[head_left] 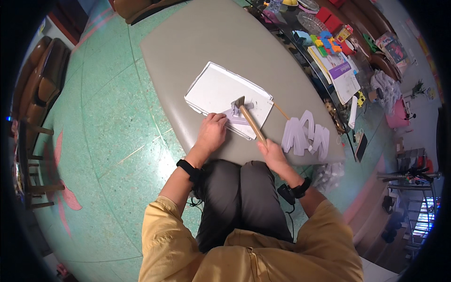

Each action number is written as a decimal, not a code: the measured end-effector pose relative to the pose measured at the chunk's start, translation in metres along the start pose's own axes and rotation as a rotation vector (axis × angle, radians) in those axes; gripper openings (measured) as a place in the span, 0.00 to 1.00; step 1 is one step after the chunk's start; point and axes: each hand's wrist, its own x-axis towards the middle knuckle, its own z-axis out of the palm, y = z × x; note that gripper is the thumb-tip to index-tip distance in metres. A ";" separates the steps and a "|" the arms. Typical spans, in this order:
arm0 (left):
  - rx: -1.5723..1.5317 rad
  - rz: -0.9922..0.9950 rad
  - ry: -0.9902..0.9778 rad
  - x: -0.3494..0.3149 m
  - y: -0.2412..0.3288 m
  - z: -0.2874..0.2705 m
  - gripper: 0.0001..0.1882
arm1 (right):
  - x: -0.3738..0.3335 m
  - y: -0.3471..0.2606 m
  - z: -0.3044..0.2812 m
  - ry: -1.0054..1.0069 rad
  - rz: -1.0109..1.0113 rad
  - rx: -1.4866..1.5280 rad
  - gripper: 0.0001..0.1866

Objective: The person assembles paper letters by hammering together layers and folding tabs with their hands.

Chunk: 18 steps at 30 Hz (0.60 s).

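My right hand [272, 156] grips the wooden handle of a hammer [252, 123]. Its dark metal head is over a shallow white tray [211, 87], among small lilac bits. My left hand [212, 130] is at the tray's near left edge, fingers closed on a flat lilac plastic piece [238, 121]. Whether the hammer head touches that piece, I cannot tell. To the right of my right hand lies a group of long lilac plastic pieces [295, 136], some bent into loops. A thin brown stick [282, 111] reaches from the tray's right corner toward them.
The tray lies on a padded grey-beige bench [188, 51] in front of my knees. Beyond its right side, a dark table [300, 58] carries colourful building blocks [326, 43], papers [345, 82] and a glass dish [311, 22]. A clear plastic bag [329, 176] hangs by the bench's near right corner.
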 end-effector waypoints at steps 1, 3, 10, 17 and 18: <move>0.031 -0.019 -0.022 -0.006 -0.004 -0.002 0.18 | 0.002 -0.012 -0.006 -0.027 -0.007 0.024 0.22; 0.061 -0.036 -0.043 -0.009 -0.007 -0.003 0.17 | -0.007 -0.035 -0.014 -0.007 0.015 0.047 0.22; 0.062 -0.033 -0.051 -0.006 -0.001 -0.003 0.18 | -0.001 -0.022 -0.005 -0.044 -0.046 -0.009 0.22; 0.079 -0.014 -0.045 0.000 -0.001 0.001 0.19 | 0.010 0.005 -0.019 0.073 0.057 0.021 0.22; 0.089 -0.020 -0.039 0.001 -0.005 -0.002 0.19 | 0.011 -0.005 -0.024 0.068 0.046 0.025 0.22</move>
